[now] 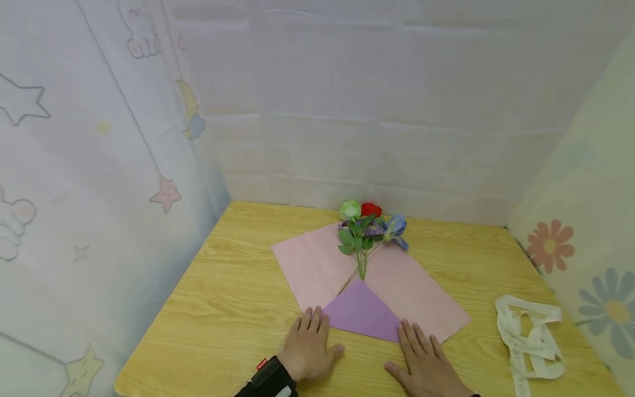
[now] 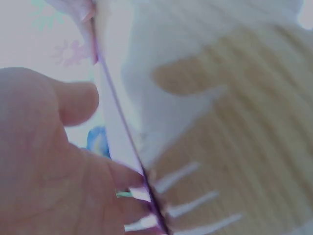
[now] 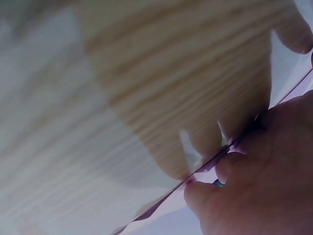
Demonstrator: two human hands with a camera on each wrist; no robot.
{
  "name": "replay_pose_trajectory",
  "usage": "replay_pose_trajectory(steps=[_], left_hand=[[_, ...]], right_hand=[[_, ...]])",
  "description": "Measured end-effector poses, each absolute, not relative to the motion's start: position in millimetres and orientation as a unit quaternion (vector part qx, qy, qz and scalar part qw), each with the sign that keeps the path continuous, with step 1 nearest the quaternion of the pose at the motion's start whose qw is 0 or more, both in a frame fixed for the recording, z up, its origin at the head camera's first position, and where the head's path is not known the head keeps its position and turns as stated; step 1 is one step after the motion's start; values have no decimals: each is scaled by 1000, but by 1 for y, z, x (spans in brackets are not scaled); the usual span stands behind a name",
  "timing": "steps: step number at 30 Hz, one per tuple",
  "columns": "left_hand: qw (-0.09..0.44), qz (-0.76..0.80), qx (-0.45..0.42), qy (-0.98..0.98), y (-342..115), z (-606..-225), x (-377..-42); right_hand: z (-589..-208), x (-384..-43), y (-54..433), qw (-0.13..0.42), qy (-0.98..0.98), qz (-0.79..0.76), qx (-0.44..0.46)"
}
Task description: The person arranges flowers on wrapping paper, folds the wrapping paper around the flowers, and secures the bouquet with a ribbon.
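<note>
A pink sheet of wrapping paper (image 1: 412,281) lies on the table, its near corner folded up to show a purple side (image 1: 362,311). My left hand (image 1: 310,344) rests with straight fingers on the left end of the fold. At the fold's right end, my right hand (image 1: 424,358) presses with its fingers extended. Both wrist views show fingertips right at the purple edge. On the paper lies a bunch of artificial flowers (image 1: 367,229), with green, red and blue blooms; the purple flap covers the lower ends of the stems.
A loose tangle of white printed ribbon (image 1: 528,342) lies on the wooden table (image 1: 213,309) near its right edge. Pale fabric hangs behind and on both sides, printed with stars on the left and flowers on the right.
</note>
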State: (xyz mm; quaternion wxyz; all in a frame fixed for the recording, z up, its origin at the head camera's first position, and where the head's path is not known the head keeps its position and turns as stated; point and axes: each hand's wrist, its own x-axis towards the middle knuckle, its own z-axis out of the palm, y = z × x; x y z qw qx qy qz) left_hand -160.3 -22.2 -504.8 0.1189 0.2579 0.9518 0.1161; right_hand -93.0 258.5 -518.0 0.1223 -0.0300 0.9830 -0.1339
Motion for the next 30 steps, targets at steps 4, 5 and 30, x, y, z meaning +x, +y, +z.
replay_pose_trajectory(steps=[4, 5, 30], left_hand=[[46, 143, 188, 971, -15, -503, -168], [16, 152, 164, 974, -11, -502, -171], [95, 707, -24, 700, -6, -519, -218]], right_hand=[[-517, -93, 264, 123, 982, -139, -39], [-517, -93, 266, 121, 982, -139, -41], [-519, -93, 267, 103, 981, -148, -65]])
